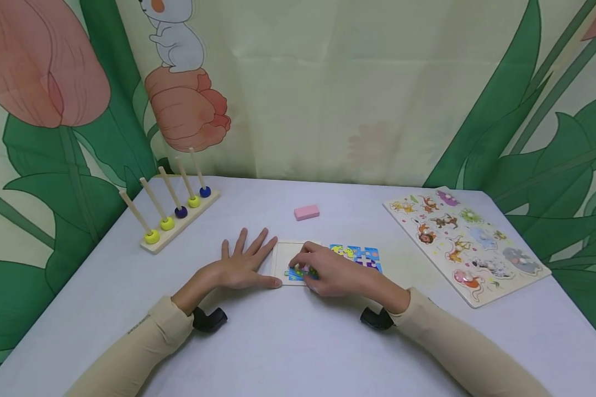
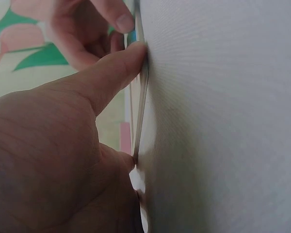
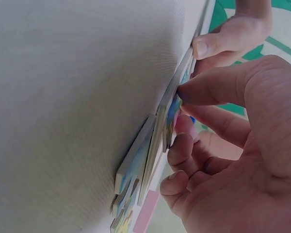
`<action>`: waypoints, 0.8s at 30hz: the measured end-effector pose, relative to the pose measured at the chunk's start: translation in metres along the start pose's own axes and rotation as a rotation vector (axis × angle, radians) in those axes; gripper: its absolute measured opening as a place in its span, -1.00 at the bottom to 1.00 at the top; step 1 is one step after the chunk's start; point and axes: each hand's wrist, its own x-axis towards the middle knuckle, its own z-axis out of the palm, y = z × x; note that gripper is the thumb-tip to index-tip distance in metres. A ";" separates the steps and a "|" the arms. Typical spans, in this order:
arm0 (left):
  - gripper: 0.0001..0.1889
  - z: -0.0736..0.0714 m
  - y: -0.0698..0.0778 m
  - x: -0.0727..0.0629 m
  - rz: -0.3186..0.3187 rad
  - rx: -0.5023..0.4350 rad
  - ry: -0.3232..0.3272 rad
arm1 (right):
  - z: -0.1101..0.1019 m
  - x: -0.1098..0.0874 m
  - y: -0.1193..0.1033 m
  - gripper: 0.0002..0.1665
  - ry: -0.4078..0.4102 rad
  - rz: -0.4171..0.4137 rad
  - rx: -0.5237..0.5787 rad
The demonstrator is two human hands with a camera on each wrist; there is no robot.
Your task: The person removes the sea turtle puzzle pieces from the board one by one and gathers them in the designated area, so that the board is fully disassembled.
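Note:
A shallow wooden puzzle tray with a raised rim lies in the middle of the table. My left hand rests with fingers spread at its left side, thumb and index finger touching the rim. Over the tray's right part, my right hand pinches a colourful jigsaw piece between thumb and fingers, low against the tray. Blue printing shows in the tray's lower part at a jigsaw piece; the right hand hides much of that area. Just right of the tray lie several loose jigsaw pieces, partly behind the right hand.
Behind the tray sits a pink block. At the back left stands a wooden peg stand with yellow and dark blue beads on upright pegs. An animal puzzle board lies at the right. A printed curtain hangs behind the table.

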 end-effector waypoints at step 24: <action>0.17 0.004 -0.008 0.002 0.002 0.007 0.010 | -0.001 0.001 -0.004 -0.58 0.026 0.009 0.004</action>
